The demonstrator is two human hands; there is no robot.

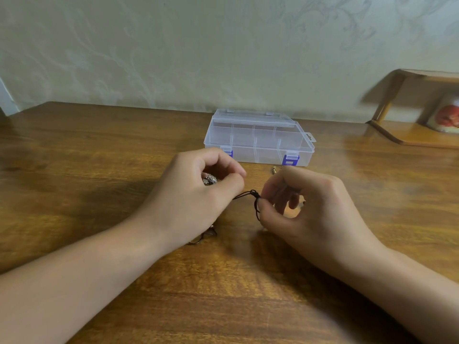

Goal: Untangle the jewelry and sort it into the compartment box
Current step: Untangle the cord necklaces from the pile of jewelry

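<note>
A clear plastic compartment box (258,137) with blue latches sits closed at the back of the wooden table (99,157). In front of it, my left hand (196,192) grips a sparkly silver jewelry piece (210,180) in its curled fingers. A thin black cord (249,194) runs taut from that hand to my right hand (308,209), which pinches the cord's knotted part between thumb and forefinger. A dark chain bit (203,235) peeks out under my left wrist. A small gold piece (274,169) lies by the box's front edge.
A wooden shelf unit (409,115) stands at the back right with a round red-and-white object (447,115) inside. A patterned wall rises right behind the table.
</note>
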